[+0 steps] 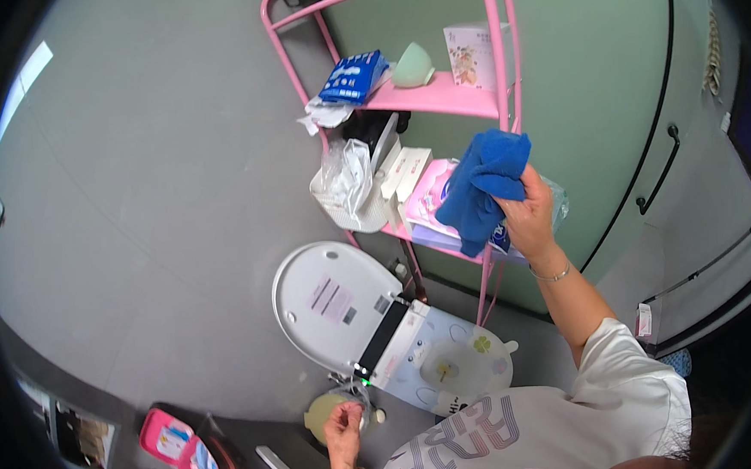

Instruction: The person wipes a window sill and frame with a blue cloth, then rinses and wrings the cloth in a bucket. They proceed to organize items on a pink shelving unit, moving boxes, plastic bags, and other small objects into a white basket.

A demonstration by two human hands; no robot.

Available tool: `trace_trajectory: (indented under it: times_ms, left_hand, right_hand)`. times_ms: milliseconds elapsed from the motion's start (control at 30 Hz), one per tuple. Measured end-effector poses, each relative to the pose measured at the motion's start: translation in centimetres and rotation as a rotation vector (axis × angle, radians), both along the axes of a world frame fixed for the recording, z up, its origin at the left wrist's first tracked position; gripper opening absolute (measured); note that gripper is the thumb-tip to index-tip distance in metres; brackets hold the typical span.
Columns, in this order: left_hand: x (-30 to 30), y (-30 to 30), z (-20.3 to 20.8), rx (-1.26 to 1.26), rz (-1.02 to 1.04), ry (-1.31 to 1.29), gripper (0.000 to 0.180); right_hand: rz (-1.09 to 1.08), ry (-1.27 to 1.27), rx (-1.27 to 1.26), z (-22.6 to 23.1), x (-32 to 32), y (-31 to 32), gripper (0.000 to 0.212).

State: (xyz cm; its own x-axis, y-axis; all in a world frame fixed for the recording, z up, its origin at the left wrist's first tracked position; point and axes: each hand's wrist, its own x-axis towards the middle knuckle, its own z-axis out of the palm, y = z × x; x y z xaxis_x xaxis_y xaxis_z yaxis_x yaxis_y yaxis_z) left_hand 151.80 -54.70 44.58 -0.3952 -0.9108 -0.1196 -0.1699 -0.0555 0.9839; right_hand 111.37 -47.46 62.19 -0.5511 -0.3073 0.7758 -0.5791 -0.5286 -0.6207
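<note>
My right hand (529, 216), raised at the pink metal shelf rack (453, 101), grips a crumpled blue cloth (484, 185). The cloth hangs in front of the rack's lower shelf and partly covers a pink soft pack (431, 190). Low down, my left hand (344, 421) is closed with its fingers pressed together; I cannot make out anything in it. It is in front of a yellow-green rounded thing (319, 414), beside the toilet. The toilet lid (332, 302) is raised, and a light patterned cover (417, 352) lies around the bowl.
The upper shelf bears a blue package (354, 77), a pale green bowl (414, 67) and a floral box (471, 57). A white basket (353, 212) with plastic bags stands lower. At right is a door with a black handle (660, 170). Bottom left has an opened pink case (166, 435).
</note>
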Motion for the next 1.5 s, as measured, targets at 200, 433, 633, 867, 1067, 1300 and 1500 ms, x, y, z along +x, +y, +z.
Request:
trace_trajectory:
  times_ms: [200, 433, 633, 867, 1067, 1300, 1500]
  left_hand:
    - [-8.4, -11.0, 10.5, -0.407, -0.249, 0.000, 0.012]
    - [-22.6, -16.4, 22.4, -0.758, -0.447, 0.257, 0.014]
    - [-32.4, -16.0, 30.7, -0.804, -0.527, 0.366, 0.017]
    - [-41.6, -18.2, 26.9, -1.280, -0.356, -0.102, 0.049]
    - [-46.3, -18.1, 27.6, -1.243, -0.205, -0.223, 0.066]
    - [-49.7, -22.7, 27.1, -1.164, -0.284, -0.070, 0.033]
    - [-41.8, -22.0, 30.7, -1.064, -0.570, 0.351, 0.020]
  right_hand:
    - [-0.201, 0.054, 0.005, 1.0, -0.6, 1.7, 0.024]
    - [-0.378, 0.122, 0.117, 1.8, 0.2, 5.1, 0.017]
    - [-0.440, 0.270, 0.131, 1.9, -0.8, 7.6, 0.016]
    - [-0.359, 0.193, 0.213, -1.1, -0.1, 8.5, 0.018]
    - [-0.482, 0.265, 0.249, -1.2, 1.4, 6.8, 0.015]
    - [-0.521, 0.380, 0.361, 1.5, 2.2, 2.2, 0.022]
    - [-0.740, 0.564, 0.399, 4.2, -1.3, -2.7, 0.042]
